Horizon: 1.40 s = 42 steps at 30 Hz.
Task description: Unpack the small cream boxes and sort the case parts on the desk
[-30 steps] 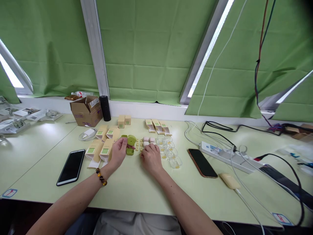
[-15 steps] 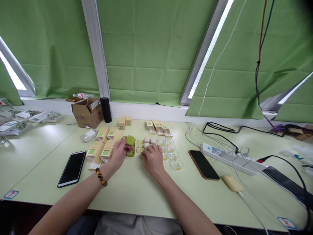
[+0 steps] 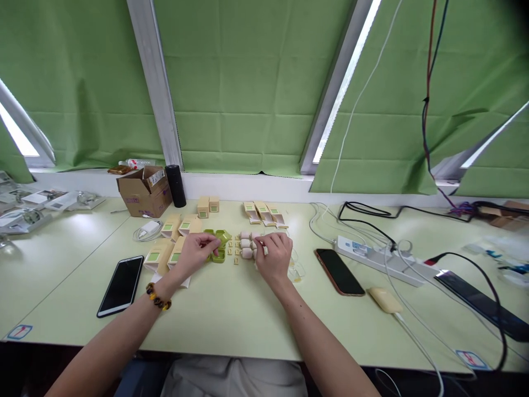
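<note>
My left hand (image 3: 199, 249) has its fingertips closed on the edge of a small green case (image 3: 223, 236), which sits tilted above other green cases (image 3: 219, 256) lying on the table. Pale pink, rounded small pieces (image 3: 247, 253) stand in short rows to the right. Over the right end of those rows is my right hand (image 3: 273, 255), thumb and fingers pinched together; whatever lies between them is hidden. Tiny yellowish pieces (image 3: 236, 252) lie in columns between the hands. Clear plastic shells (image 3: 296, 272) are partly covered by my right hand.
Opened cream boxes (image 3: 155, 256) lie left of my left hand, beside a phone (image 3: 120, 286). More boxes (image 3: 264, 213) lie farther back. On the right are another phone (image 3: 339, 272), a power strip (image 3: 378, 260) and cables. A cardboard carton (image 3: 144, 192) and black cylinder (image 3: 176, 186) stand behind.
My right hand has moved slightly right and up from the small yellowish pieces to the pink ones. The green case at my left fingertips now appears open. The view has shifted a little.
</note>
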Available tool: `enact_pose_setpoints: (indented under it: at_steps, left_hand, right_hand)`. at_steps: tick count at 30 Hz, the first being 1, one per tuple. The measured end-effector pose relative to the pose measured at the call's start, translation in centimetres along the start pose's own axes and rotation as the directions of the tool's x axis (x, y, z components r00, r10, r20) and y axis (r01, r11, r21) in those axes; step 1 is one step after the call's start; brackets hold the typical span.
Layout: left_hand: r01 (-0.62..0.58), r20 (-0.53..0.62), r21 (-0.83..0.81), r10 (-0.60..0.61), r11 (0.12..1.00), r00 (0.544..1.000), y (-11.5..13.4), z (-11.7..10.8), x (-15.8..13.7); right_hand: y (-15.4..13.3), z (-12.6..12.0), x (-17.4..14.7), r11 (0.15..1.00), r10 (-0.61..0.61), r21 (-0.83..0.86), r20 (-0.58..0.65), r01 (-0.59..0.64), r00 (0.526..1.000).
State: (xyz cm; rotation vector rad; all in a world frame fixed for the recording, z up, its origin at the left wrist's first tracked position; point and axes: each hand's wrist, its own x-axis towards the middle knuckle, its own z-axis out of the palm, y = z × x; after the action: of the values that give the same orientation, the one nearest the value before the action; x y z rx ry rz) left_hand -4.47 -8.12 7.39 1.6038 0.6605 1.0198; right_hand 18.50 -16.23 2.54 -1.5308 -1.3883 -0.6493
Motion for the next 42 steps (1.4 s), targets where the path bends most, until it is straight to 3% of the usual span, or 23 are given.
enact_pose_setpoints:
  at_steps: [2,4,7,11,18,22,27,32,42]
  left_hand:
    - [-0.184,0.07,0.406,0.17,0.895,0.983,0.5,-0.3,-0.7]
    - [-0.322,0.198,0.627,0.255,0.709,0.947,0.4,-0.7,-1.7]
    - [-0.429,0.359,0.734,0.235,0.526,0.903,-0.6,-1.2,-3.3]
    - [-0.467,0.43,0.792,0.183,0.394,0.884,-2.1,-1.3,-4.5]
    - [-0.49,0.483,0.812,0.107,0.316,0.869,-2.8,-0.7,-4.8]
    - [-0.482,0.482,0.827,0.076,0.289,0.873,-3.0,-0.8,-4.9]
    - [-0.467,0.464,0.838,0.08,0.284,0.882,-3.3,-0.9,-5.0]
    - [-0.445,0.43,0.834,0.119,0.328,0.895,-3.4,-0.9,-5.0]
    - [-0.423,0.416,0.864,0.087,0.273,0.905,-3.2,-0.7,-5.3]
  right_hand:
    - [0.1,-0.1,0.1,0.999,0.027,-0.045,0.052,-0.025,0.998]
    - [-0.1,-0.2,0.1,0.996,0.038,-0.081,0.099,-0.03,0.994]
    - [-0.4,-0.3,0.1,0.996,0.037,-0.079,0.112,-0.028,0.993]
    - [-0.7,-0.3,0.1,1.0,0.029,-0.001,0.068,-0.029,0.997]
    - [-0.8,-0.2,-0.1,1.0,-0.002,-0.004,0.064,0.003,0.998]
    - [-1.0,-0.3,-0.1,0.999,-0.041,0.0,0.152,0.042,0.988]
    - [-1.5,0.4,-1.0,0.981,-0.192,0.031,0.368,0.194,0.91]
    - [-2.0,1.3,-1.9,0.959,-0.244,-0.007,0.483,0.283,0.841]
    - [-2.1,2.1,-2.7,0.945,-0.26,-0.038,0.518,0.326,0.815]
